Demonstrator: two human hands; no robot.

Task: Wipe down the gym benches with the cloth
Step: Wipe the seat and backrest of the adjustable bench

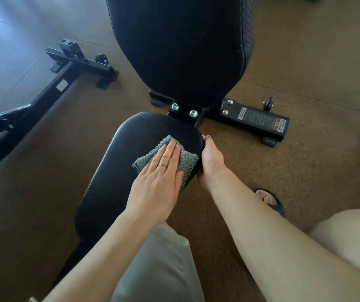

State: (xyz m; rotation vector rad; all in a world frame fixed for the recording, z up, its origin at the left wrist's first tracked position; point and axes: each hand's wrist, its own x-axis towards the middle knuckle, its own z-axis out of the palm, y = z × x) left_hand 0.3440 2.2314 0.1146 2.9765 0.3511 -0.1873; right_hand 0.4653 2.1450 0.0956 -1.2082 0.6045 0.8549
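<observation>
A black gym bench fills the middle of the view, with a padded seat (118, 162) near me and a raised backrest (181, 46) behind it. A grey-green waffle cloth (186, 161) lies on the seat's far right part. My left hand (159, 177) presses flat on the cloth with straight fingers. My right hand (210, 159) grips the seat's right edge, its fingers curled under the pad. Small droplets speckle the seat just beyond the cloth.
The bench's black foot bar (255, 120) with a warning label and a small wheel lies on the brown rubber floor. A second black frame (50, 86) stretches away at the left. My sandalled foot (269, 200) stands right of the seat.
</observation>
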